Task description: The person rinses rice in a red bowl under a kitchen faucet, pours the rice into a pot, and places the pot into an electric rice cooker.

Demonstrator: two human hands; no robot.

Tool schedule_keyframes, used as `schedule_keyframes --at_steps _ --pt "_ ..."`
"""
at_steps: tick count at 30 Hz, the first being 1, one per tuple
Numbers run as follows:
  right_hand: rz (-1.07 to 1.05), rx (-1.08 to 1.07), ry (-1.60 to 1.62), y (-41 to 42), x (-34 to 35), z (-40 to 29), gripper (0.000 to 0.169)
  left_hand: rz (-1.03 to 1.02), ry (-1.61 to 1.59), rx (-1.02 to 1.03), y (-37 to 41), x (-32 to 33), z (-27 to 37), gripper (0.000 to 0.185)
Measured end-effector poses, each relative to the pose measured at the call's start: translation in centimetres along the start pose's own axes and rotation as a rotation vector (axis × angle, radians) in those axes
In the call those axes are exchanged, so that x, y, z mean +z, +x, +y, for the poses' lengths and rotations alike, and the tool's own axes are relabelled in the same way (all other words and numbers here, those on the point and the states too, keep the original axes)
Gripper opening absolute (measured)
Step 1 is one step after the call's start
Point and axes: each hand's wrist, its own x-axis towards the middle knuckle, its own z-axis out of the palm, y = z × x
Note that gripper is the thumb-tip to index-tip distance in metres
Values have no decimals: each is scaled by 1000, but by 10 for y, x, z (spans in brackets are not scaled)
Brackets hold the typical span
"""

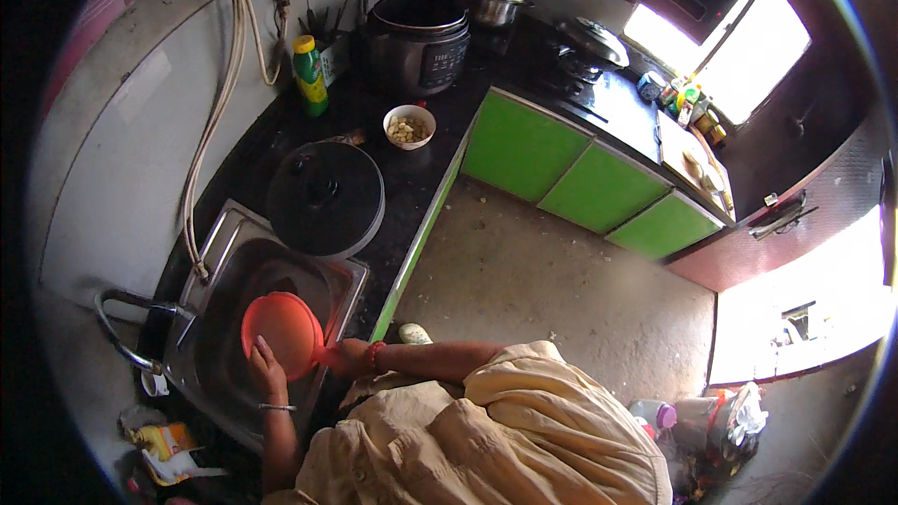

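Note:
A red plastic ladle-like scoop is over the stainless steel sink. My right hand, with a red bead bracelet at the wrist, grips its handle at the sink's near edge. My left hand, a metal bangle at its wrist, lies against the scoop's rim and face with the fingers extended; whether it grips the rim I cannot tell. A curved chrome faucet stands left of the sink. A round dark lid or pan overlaps the sink's far corner. What the scoop holds is unclear.
On the black counter stand a white bowl of pale pieces, a green bottle with a yellow cap and an electric pressure cooker. A lidded pan is on the stove side. Packets lie beside the sink; green cabinets border the floor.

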Motion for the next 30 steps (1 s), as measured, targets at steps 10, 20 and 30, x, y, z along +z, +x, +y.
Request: schedule_keyframes --at_steps 10,20,30 --pt "-52 26 -32 3 8 18 39 156 -167 144 -17 -7 4 29" --pt "32 -100 68 10 28 35 33 195 -107 137 1 8 -22 24" --pt "-40 -179 -259 -1 13 25 32 -603 616 -35 1 33 4 55"
